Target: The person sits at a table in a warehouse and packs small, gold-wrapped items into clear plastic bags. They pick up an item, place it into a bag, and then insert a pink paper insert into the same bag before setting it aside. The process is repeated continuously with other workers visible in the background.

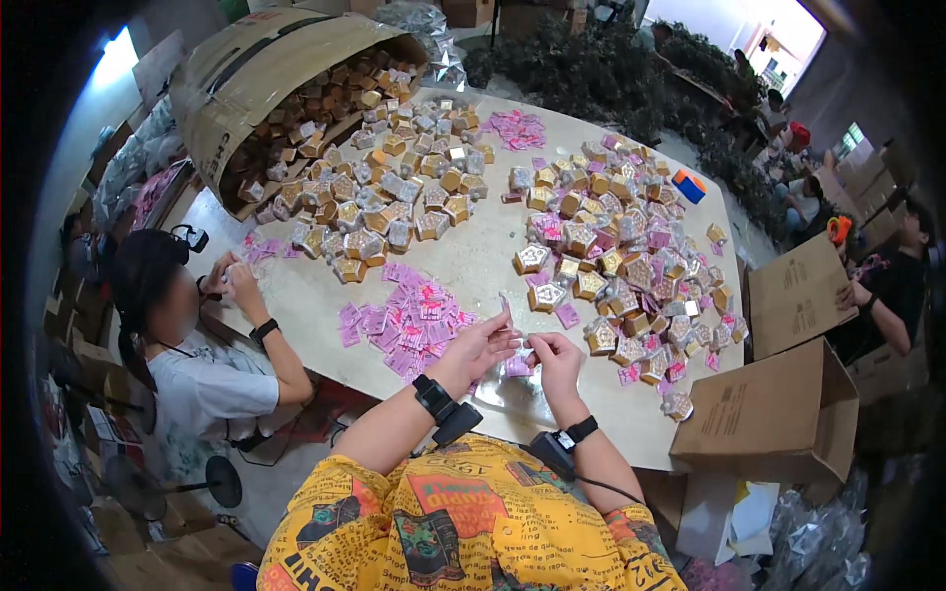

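- We note left hand (480,343) pinching the clear sleeve (506,317), long axis upright.
- Right hand (554,353) grip closed on a pink packet (516,366), just below the sleeve, between both hands above the tabletop (473,258).

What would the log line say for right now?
left hand: holds clear wrapper | right hand: holds pink packet | table: small boxes
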